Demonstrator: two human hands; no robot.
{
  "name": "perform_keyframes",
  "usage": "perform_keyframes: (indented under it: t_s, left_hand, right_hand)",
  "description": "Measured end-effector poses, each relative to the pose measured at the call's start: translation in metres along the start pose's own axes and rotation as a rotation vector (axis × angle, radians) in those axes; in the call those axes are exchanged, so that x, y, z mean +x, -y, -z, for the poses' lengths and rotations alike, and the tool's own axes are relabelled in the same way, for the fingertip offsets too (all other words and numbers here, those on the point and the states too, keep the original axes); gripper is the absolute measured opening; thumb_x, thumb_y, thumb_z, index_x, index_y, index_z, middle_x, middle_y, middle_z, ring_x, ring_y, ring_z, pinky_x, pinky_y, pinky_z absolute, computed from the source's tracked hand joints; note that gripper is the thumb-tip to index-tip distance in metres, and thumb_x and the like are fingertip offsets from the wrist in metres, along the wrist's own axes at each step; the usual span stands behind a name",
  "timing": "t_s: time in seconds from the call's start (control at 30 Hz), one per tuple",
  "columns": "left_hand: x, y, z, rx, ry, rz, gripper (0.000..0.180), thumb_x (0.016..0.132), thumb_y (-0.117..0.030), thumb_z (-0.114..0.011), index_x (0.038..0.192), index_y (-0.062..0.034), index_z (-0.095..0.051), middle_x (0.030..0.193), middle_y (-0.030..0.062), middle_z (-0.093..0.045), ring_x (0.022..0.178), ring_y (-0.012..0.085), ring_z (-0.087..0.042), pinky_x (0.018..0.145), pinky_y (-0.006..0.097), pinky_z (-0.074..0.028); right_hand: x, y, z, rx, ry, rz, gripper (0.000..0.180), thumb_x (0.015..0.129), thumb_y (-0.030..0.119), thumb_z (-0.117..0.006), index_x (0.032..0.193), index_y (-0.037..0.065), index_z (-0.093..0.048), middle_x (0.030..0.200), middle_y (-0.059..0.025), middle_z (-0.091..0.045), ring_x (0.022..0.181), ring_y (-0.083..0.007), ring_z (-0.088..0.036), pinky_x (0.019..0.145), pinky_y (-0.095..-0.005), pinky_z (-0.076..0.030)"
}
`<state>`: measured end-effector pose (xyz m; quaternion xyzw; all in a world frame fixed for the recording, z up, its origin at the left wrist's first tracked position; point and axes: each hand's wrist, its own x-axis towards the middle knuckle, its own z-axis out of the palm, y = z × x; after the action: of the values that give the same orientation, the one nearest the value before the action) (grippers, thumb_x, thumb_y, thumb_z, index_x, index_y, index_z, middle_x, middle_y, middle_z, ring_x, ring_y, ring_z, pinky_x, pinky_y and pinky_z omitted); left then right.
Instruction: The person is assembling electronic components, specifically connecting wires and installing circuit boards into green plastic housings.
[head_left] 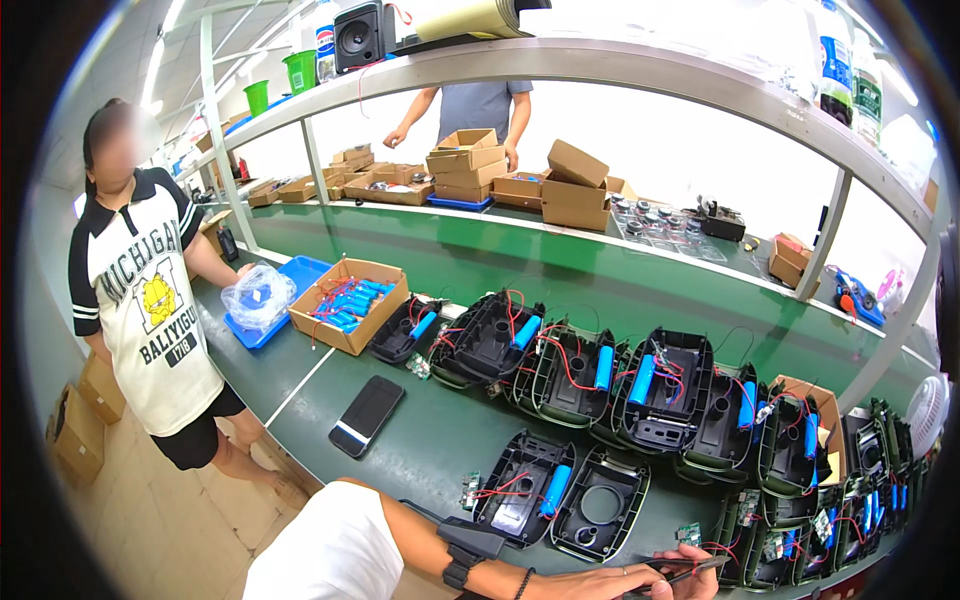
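Note:
My left hand (608, 581) reaches in at the lower edge, its wrist wearing a black watch. Its fingers are bent closed; their grip is partly hidden. Against it, my right hand (698, 580) is closed around a dark slim tool (708, 564), perhaps tweezers or pliers. A small green circuit board (689, 536) with red wires is just beyond the fingertips. Nearest on the bench are an open black housing half (600, 505) with a round recess and another housing half (513, 500) with a blue battery cell (556, 491) and red wires.
More housings (665, 390) with cells line the green bench (440, 440) to the right. A phone (367, 416), a cardboard box (345, 335) of blue cells and a blue tray (300, 268) lie leftward. One person (150, 290) stands left, another (470, 112) across. A shelf beam (560, 62) crosses above.

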<state>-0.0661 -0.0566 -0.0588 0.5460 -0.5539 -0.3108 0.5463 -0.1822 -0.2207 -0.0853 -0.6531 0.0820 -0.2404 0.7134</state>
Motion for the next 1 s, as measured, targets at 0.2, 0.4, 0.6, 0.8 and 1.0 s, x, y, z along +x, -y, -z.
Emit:
perform_keyframes:
  t_s: [0.2, 0.4, 0.6, 0.8, 1.0]
  left_hand:
    - [0.0, 0.001, 0.0, 0.299, -0.079, -0.328, 0.038, 0.087, -0.014, -0.063, 0.121, 0.0013, -0.055, 0.119, 0.0201, -0.056, 0.106, 0.0366, -0.059, 0.093, 0.043, -0.048]
    - [-0.004, -0.006, 0.001, 0.3, 0.036, -0.311, 0.032, 0.09, -0.017, -0.062, 0.115, 0.003, -0.057, 0.117, 0.0217, -0.056, 0.109, 0.0391, -0.056, 0.096, 0.046, -0.046]
    - [-0.009, 0.004, -0.004, 0.311, 0.07, -0.307, 0.039, 0.093, -0.016, -0.059, 0.126, 0.0037, -0.054, 0.129, 0.0233, -0.054, 0.118, 0.0393, -0.055, 0.102, 0.046, -0.044]
    - [-0.01, 0.009, -0.007, 0.365, 0.066, -0.359, 0.055, 0.095, -0.02, -0.057, 0.141, 0.005, -0.042, 0.145, 0.0258, -0.044, 0.137, 0.0386, -0.041, 0.116, 0.046, -0.031]
    - [-0.007, 0.007, -0.004, 0.334, 0.103, -0.297, 0.063, 0.094, -0.023, -0.057, 0.148, 0.0026, -0.036, 0.151, 0.0259, -0.038, 0.142, 0.0385, -0.035, 0.119, 0.047, -0.026]
  right_hand:
    - [0.004, 0.008, -0.002, 0.044, 0.086, -0.011, 0.077, 0.082, 0.032, -0.082, 0.138, -0.007, -0.047, 0.124, -0.0175, -0.061, 0.111, -0.0247, -0.061, 0.095, -0.0373, -0.049]
    - [0.004, 0.013, -0.002, 0.023, 0.171, -0.061, 0.091, 0.078, 0.047, -0.082, 0.136, -0.013, -0.045, 0.126, -0.0209, -0.059, 0.109, -0.0258, -0.061, 0.092, -0.0372, -0.05]
    - [0.002, 0.016, -0.003, 0.015, 0.159, -0.09, 0.091, 0.078, 0.047, -0.082, 0.137, -0.013, -0.046, 0.124, -0.0212, -0.061, 0.107, -0.0238, -0.061, 0.087, -0.0348, -0.051]
    - [0.008, 0.032, -0.006, -0.071, 0.207, -0.189, 0.093, 0.077, 0.051, -0.08, 0.138, -0.012, -0.048, 0.117, -0.0192, -0.064, 0.1, -0.021, -0.062, 0.083, -0.0302, -0.048]
    - [0.007, 0.024, -0.006, -0.084, 0.212, -0.101, 0.099, 0.074, 0.053, -0.083, 0.14, -0.011, -0.046, 0.118, -0.02, -0.063, 0.104, -0.023, -0.062, 0.087, -0.0334, -0.049]
